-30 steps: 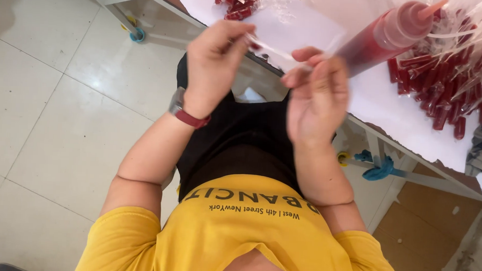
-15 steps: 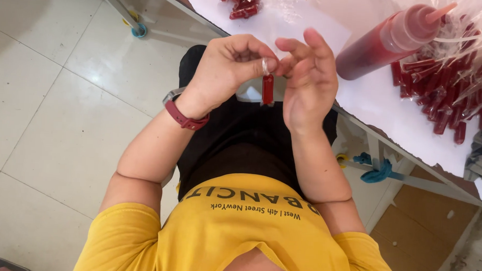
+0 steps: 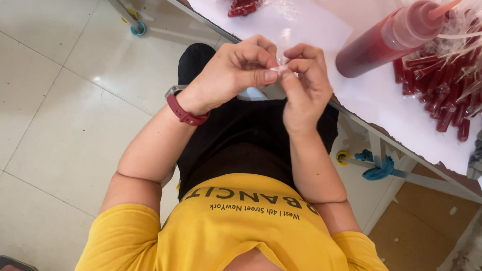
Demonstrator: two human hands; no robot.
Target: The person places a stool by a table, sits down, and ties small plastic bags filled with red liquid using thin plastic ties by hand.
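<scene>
My left hand (image 3: 233, 75), with a red strap on its wrist, and my right hand (image 3: 306, 84) meet over my lap at the table's edge. Both pinch the clear end of a small plastic tube (image 3: 280, 69) between thumbs and fingertips. The rest of the tube is hidden inside my fingers. A squeeze bottle of red liquid (image 3: 383, 41) lies tilted on the white sheet (image 3: 314, 27) just right of my right hand.
A heap of small red-filled plastic tubes (image 3: 456, 89) lies on the table at the right. A smaller heap (image 3: 240, 2) sits at the top edge. Below are the metal table frame (image 3: 410, 176), a blue clamp (image 3: 378, 169) and the tiled floor (image 3: 49, 107).
My hands have drawn together. Half a second ago a red-filled tube hung between my fingers; now only its clear end shows.
</scene>
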